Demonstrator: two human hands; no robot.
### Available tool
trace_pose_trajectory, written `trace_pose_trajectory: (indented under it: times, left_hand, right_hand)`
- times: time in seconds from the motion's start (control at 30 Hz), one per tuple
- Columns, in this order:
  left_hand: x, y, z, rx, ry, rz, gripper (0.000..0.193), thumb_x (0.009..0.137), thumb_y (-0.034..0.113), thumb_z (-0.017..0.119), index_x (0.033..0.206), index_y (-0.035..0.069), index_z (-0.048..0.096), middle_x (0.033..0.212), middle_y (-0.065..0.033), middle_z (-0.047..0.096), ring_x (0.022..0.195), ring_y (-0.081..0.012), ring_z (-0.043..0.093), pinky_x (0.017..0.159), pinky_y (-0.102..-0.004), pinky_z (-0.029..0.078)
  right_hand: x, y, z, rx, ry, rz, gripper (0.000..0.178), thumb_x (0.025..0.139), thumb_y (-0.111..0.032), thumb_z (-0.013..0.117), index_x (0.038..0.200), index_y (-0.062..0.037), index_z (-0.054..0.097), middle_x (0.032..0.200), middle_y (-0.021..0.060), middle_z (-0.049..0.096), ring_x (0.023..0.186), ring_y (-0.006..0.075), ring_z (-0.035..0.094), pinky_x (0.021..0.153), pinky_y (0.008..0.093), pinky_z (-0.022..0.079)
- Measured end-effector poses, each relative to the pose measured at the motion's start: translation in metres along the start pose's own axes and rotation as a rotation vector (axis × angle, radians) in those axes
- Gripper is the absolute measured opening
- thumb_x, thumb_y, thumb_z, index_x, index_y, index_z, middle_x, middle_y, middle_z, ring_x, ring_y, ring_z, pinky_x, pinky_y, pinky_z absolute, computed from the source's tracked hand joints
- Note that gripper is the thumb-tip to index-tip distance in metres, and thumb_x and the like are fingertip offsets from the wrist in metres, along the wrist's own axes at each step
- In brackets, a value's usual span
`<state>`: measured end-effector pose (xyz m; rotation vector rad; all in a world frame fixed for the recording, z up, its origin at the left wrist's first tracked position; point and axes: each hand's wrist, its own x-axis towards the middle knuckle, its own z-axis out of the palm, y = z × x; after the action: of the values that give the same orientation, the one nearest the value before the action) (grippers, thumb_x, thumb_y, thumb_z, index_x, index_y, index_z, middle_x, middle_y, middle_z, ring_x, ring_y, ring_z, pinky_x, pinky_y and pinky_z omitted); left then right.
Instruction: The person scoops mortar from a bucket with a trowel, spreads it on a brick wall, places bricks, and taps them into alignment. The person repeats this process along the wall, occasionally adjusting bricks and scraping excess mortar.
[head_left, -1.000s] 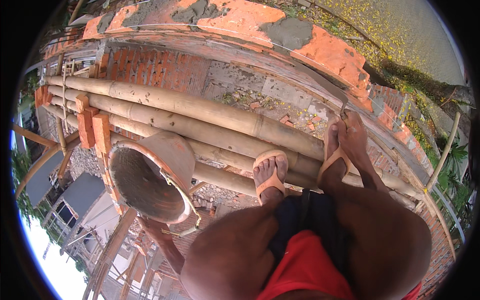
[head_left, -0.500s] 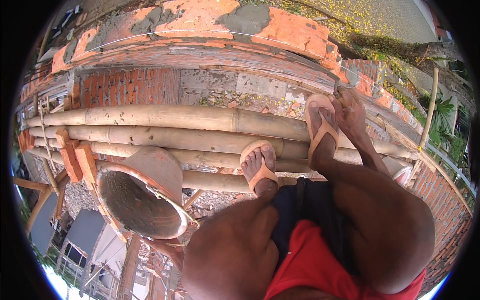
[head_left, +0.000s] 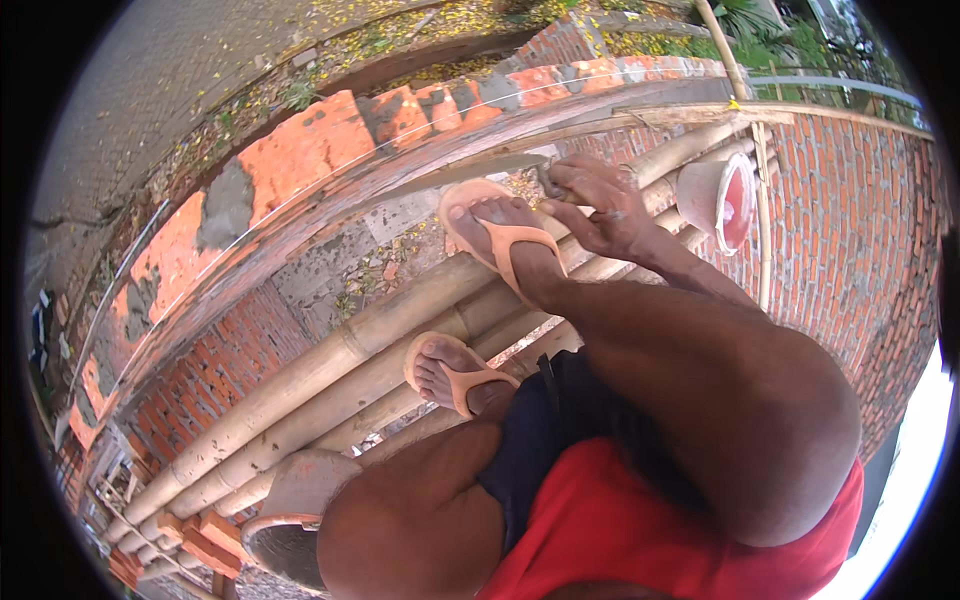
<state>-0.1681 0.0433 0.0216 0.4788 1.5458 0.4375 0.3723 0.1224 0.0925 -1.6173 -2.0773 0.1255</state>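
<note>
High on a scaffold of bamboo poles (head_left: 330, 375), lashed side by side and running from lower left to upper right along a brick wall (head_left: 300, 160). Two feet in orange sandals planted on the poles: one (head_left: 450, 372) near the middle, the other (head_left: 500, 235) further up, just beside the wall top. Bent knees and red shorts (head_left: 640, 530) filling the lower right and blocking much of the view downward. At lower left, a grey bucket (head_left: 290, 510) sitting against the poles, partly hidden behind a knee, with a few loose bricks (head_left: 200, 540) next to it. At upper right, a pale bucket (head_left: 715, 200) with a reddish inside, resting near the pole ends beside a thin upright cane (head_left: 760, 180).

Little room for stepping: only the narrow width of the poles, with wall on one side and a drop to rooftops and ground on the other. Wall top uneven, orange bricks with grey mortar patches, a taut string running along its edge.

Right hand (head_left: 595, 200) closed around the handle of a trowel (head_left: 450, 175), just past the upper foot. Blade long, flat, grey, pointing left along the wall's top course, lying close to it; contact not clear. Left hand out of sight.
</note>
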Motion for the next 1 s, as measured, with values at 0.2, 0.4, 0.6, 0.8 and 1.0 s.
trace_pose_trajectory:
  times: [0.2, 0.4, 0.6, 0.8, 1.0]
  left_hand:
    - [0.101, 0.053, 0.056, 0.201, -0.348, 0.011, 0.064, 0.105, 0.039, 0.058, 0.155, 0.003, 0.039, 0.146, -0.0184, 0.053, 0.131, -0.0282, 0.054, 0.11, -0.0413, 0.043]
    - [0.138, 0.069, 0.092, 0.296, -0.506, -0.003, 0.064, 0.105, 0.038, 0.059, 0.154, 0.003, 0.039, 0.145, -0.0182, 0.054, 0.13, -0.0279, 0.055, 0.109, -0.041, 0.044]
    - [0.15, 0.077, 0.129, 0.35, -0.554, -0.028, 0.063, 0.105, 0.038, 0.059, 0.154, 0.003, 0.04, 0.144, -0.0179, 0.055, 0.129, -0.0275, 0.056, 0.109, -0.0407, 0.044]
    - [0.154, 0.081, 0.168, 0.381, -0.555, -0.054, 0.062, 0.105, 0.037, 0.06, 0.153, 0.002, 0.04, 0.143, -0.0176, 0.055, 0.127, -0.0272, 0.057, 0.108, -0.0404, 0.045]
    - [0.138, 0.08, 0.201, 0.382, -0.483, -0.081, 0.062, 0.105, 0.036, 0.06, 0.152, 0.002, 0.041, 0.142, -0.0174, 0.056, 0.126, -0.0268, 0.058, 0.107, -0.0401, 0.046]
  right_hand:
    - [-0.005, -0.052, 0.012, 0.548, -0.247, 0.56, 0.034, 0.092, -0.02, 0.074, 0.122, -0.0061, 0.067, 0.121, 0.0151, 0.07, 0.114, 0.0393, 0.064, 0.098, 0.0471, 0.051]
    - [-0.043, -0.016, -0.035, 0.421, -0.098, 0.683, 0.036, 0.086, -0.023, 0.084, 0.108, 0.0004, 0.07, 0.098, 0.0202, 0.07, 0.091, 0.0329, 0.064, 0.085, 0.0464, 0.047]
    - [-0.128, 0.046, -0.083, -0.24, 0.104, 1.459, 0.042, 0.082, -0.039, 0.085, 0.09, -0.0033, 0.064, 0.101, 0.0148, 0.066, 0.096, 0.0336, 0.064, 0.08, 0.047, 0.047]
    - [-0.247, 0.101, -0.128, -0.537, 0.163, 1.495, 0.05, 0.089, -0.046, 0.079, 0.098, 0.0008, 0.063, 0.11, 0.0211, 0.065, 0.099, 0.0368, 0.064, 0.083, 0.0481, 0.048]
    - [-0.333, 0.127, -0.147, -0.443, 0.456, 1.677, 0.06, 0.092, -0.052, 0.075, 0.11, 0.0031, 0.063, 0.105, 0.0192, 0.063, 0.092, 0.0349, 0.061, 0.081, 0.0469, 0.048]
